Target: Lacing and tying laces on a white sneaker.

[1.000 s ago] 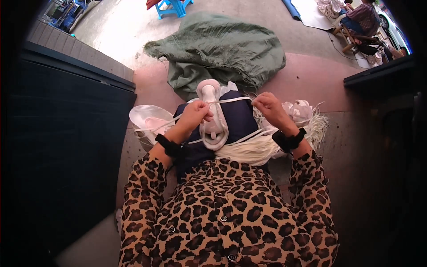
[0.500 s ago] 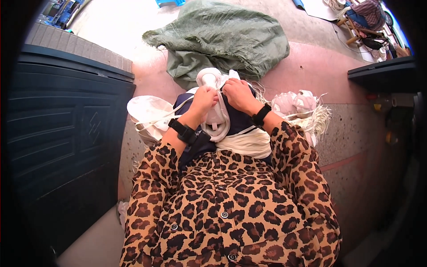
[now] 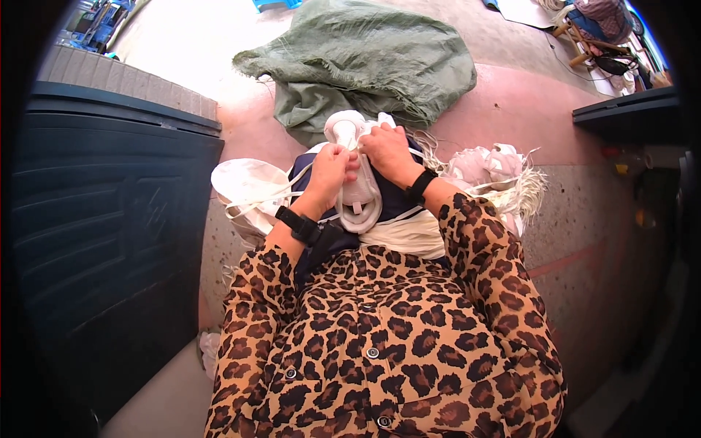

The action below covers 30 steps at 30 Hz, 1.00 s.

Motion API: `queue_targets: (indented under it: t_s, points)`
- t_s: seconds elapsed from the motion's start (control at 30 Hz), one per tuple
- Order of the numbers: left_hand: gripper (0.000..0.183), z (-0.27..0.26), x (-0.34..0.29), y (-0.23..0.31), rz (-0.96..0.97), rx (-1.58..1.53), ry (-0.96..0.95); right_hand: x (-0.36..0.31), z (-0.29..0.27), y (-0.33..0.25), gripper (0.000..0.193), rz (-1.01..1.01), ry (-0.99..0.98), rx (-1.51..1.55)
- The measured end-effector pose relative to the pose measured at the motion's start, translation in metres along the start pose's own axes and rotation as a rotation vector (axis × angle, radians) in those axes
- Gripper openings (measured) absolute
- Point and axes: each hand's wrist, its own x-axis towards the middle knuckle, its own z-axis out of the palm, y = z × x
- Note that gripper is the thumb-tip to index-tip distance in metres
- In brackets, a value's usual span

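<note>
A white shoe (image 3: 357, 197) lies on my lap, sole side toward me, over dark blue fabric (image 3: 394, 206). My left hand (image 3: 328, 171) pinches a thin white cord or lace at the shoe's left side. My right hand (image 3: 387, 152) grips the shoe's upper part, close against the left hand. Both wrists wear black bands. White cords run from the shoe toward a white cloth bag (image 3: 244, 186) on my left.
A green woven sack (image 3: 365, 62) lies crumpled on the pinkish floor ahead. More white shoes with straw-like filler (image 3: 493, 171) sit at my right. A dark blue bin (image 3: 102, 241) stands at the left. A dark ledge (image 3: 631, 117) is at the right.
My hands, apart and stretching the cord a second ago, have come together on the top of the shoe. The view has tilted slightly.
</note>
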Motion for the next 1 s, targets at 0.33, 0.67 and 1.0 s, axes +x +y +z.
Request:
queue_targets:
  t_s: [0.33, 0.67, 1.0]
  points:
    - [0.019, -0.032, -0.004, -0.014, 0.057, 0.566, 0.166, -0.009, -0.009, -0.004, 0.034, 0.028, -0.227, 0.084]
    - [0.021, -0.033, 0.018, -0.011, 0.338, 0.909, 0.228, -0.010, 0.000, 0.011, 0.019, -0.087, -0.192, 0.112]
    - [0.019, -0.022, 0.024, -0.005, 0.524, 1.178, 0.089, -0.009, 0.006, 0.017, 0.018, -0.115, -0.129, 0.196]
